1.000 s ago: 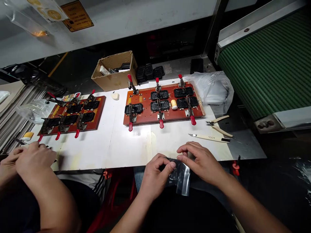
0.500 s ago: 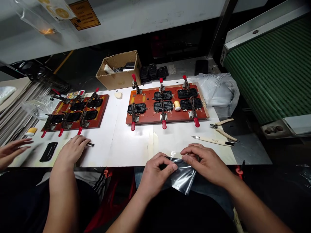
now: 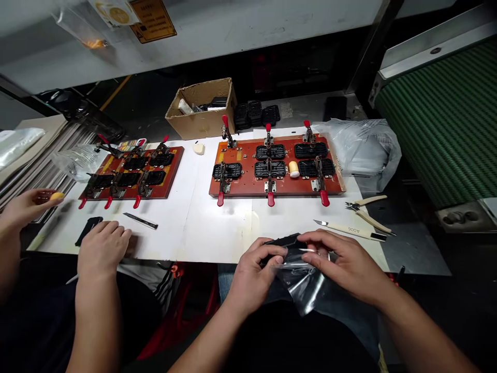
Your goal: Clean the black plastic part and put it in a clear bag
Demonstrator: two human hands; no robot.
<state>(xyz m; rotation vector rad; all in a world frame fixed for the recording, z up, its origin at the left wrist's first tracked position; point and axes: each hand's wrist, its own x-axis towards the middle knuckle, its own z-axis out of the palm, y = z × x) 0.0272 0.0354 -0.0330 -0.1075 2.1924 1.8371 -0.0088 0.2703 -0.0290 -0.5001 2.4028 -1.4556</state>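
Observation:
My left hand (image 3: 254,272) and my right hand (image 3: 347,261) are close together at the near edge of the white table (image 3: 202,223). Between them they hold a small clear plastic bag (image 3: 306,287) that hangs down toward my lap. A flat black plastic part (image 3: 283,242) sticks out at the bag's mouth, pinched by my left fingers and touched by my right fingertips. An orange fixture board (image 3: 277,178) with red-handled clamps and several black parts lies on the table just beyond my hands.
A craft knife (image 3: 351,229) and side cutters (image 3: 368,207) lie to the right. A co-worker's hands (image 3: 103,243) rest at the left near a second fixture board (image 3: 134,173), a blade (image 3: 140,221) and a black part (image 3: 88,229). A cardboard box (image 3: 204,109), a crumpled bag (image 3: 361,147) and a green conveyor (image 3: 446,114) stand behind.
A black part now shows at the bag's mouth between my hands, and the bag hangs lower. The co-worker's hands moved apart; one now holds a small yellow piece at far left.

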